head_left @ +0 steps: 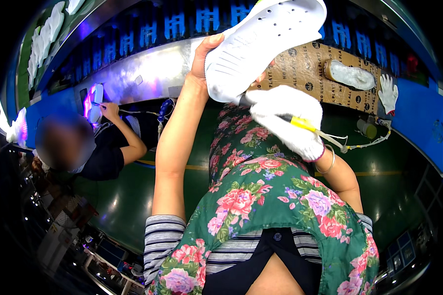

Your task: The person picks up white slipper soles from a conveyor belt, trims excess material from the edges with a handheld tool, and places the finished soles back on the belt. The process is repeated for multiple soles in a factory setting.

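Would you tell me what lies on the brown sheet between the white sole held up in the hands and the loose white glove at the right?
In the head view, a second sole lies on the brown sheet between the held sole and the loose glove.

Brown printed cardboard sheet (315, 73) flat on bench, just beyond gloved right hand (288, 120), behind raised white sole (261, 44); dark round marks, lettering.

L hand (204, 59) bare, grips white shoe sole (261, 44) raised. R hand (285, 115), white glove, holds yellow-handled tool (307, 126) against sole. Second sole (351, 74) on cardboard sheet (305, 64).
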Available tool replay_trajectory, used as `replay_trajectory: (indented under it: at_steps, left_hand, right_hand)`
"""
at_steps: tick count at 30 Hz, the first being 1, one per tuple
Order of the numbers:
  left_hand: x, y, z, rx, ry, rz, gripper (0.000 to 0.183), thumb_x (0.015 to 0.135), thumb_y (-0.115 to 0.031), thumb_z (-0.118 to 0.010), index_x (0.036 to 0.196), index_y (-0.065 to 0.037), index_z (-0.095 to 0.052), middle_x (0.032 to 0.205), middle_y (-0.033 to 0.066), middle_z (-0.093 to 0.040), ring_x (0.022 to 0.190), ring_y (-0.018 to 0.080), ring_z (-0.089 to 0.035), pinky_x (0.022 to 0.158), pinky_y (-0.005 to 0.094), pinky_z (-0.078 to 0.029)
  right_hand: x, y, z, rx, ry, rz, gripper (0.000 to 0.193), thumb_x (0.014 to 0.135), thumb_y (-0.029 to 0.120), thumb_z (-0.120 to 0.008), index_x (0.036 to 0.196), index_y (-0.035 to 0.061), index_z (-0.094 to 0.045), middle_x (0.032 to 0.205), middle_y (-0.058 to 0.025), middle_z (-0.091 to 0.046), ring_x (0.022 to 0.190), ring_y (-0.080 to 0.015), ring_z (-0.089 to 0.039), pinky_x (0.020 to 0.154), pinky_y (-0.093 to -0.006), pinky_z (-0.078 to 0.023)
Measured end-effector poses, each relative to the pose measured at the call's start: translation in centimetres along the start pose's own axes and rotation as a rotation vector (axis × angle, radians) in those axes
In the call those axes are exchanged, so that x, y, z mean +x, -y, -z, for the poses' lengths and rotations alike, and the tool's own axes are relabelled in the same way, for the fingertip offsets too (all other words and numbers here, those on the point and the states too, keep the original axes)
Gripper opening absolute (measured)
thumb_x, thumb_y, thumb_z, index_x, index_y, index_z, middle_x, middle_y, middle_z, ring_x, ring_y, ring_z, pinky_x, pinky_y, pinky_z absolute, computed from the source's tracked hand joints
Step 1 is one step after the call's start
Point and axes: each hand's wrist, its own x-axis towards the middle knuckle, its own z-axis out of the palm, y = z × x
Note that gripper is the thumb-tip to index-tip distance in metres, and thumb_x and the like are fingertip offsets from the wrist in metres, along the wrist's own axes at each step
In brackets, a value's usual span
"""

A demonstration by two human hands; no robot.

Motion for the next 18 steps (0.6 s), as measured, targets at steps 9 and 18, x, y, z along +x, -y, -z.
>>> replay_trajectory:
  at_steps: [9,18]
  left_hand:
    - [-0.2,3.1,-0.3,-0.173,-0.194,-0.129,0.099,0.089,-0.081,-0.035,0.153,-0.006,-0.035,0.133,0.0238,-0.052,0.098,0.0395,-0.058,0.081,0.0547,-0.052]
    - [-0.5,7.9,-2.1,-0.349,-0.155,-0.151,0.086,0.092,-0.07,-0.04,0.15,-0.006,-0.04,0.127,0.0254,-0.059,0.094,0.041,-0.067,0.074,0.0541,-0.056]
  right_hand:
    - [0.3,1.1,0.7,0.553,-0.218,-0.563,0.024,0.083,-0.002,-0.075,0.107,-0.0019,-0.073,0.097,-0.0074,-0.076,0.089,-0.0153,-0.07,0.077,-0.025,-0.057]
    - [6.7,-1.0,8.2,-0.717,-0.308,0.23,0.022,0.081,0.003,-0.078,0.102,0.0093,-0.079,0.101,-0.0081,-0.077,0.087,-0.0191,-0.072,0.077,-0.0288,-0.056]
